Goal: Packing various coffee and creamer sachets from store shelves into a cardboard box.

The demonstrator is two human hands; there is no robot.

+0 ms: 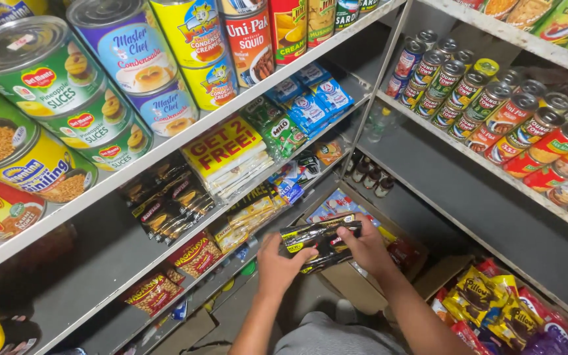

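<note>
A bundle of dark sachet strips (pixel 320 242) was held between both hands, low in the middle of the view, above an open cardboard box (pixel 353 279). The left hand (pixel 277 263) was closed around the bundle's lower left end, the thumb laid over the top face and the fingers curled beneath. The right hand (pixel 363 246) was clamped on the upper right end, with the fingers wrapped over the top edge. The bundle's long axis ran from lower left to upper right, tilted a little upward toward the right, with its broad printed face turned up toward the camera.

Just to the right of the forearms, a heap of yellow and brown snack bags (pixel 488 306) was seen on the floor-level shelf. To the left, red noodle packets (pixel 195 255) and dark coffee sachets (pixel 169 204) were laid on grey shelves, which stood close beside the hands. Beyond the box, small dark bottles (pixel 371 177) were set in the corner. Farther up, green drink-powder packs (pixel 284 135) and blue sachets (pixel 313 102) were stacked. At the far right, a row of red and green tins (pixel 494 112) was lined up along a shelf, and large tins (pixel 67 98) filled the top-left shelf.
</note>
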